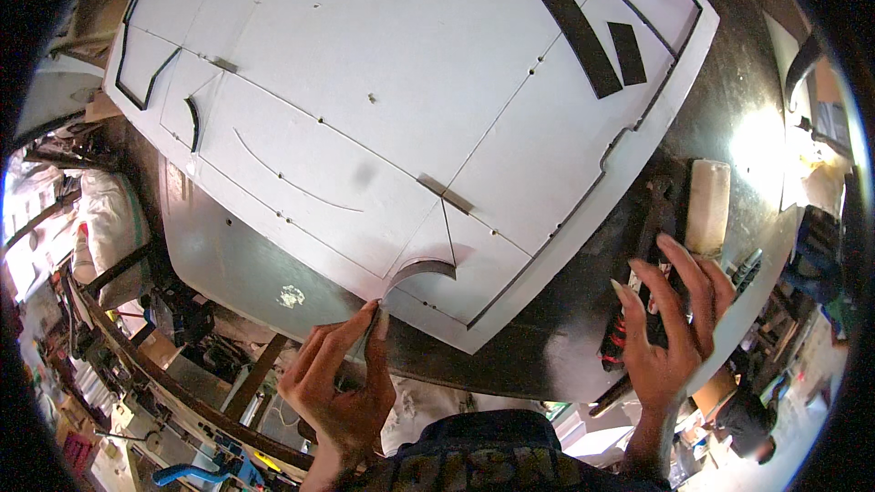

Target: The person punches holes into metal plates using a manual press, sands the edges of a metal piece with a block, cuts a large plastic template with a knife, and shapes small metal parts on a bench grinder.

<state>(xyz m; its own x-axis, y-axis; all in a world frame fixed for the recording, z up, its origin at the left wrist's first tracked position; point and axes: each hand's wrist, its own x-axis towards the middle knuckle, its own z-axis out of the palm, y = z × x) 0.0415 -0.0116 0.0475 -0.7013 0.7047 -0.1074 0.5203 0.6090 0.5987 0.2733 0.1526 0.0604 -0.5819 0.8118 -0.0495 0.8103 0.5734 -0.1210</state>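
Observation:
A large white board point(365, 18) lies in front of me, marked with thin straight lines and small holes. At its near corner a thin curved metal strip point(424, 268) stands on edge. My left hand point(339, 372) pinches the strip's near end between thumb and forefinger, at the board's edge. My right hand point(670, 333) is open, fingers spread and bent, over the dark table. Beneath and beside those fingers lies a dark tool with red parts point(613, 339), partly covered by the hand. Farther off, near my right fingertips, rests a pale, worn block point(708, 205).
Two flat black strips point(571, 29) lie at the board's far right. Narrow dark strips stand on edge along its right side, with a short curved one point(193, 125) at left. A dark metal table point(510, 364) supports the board. Cluttered shelving and a white sack point(109, 219) are at left.

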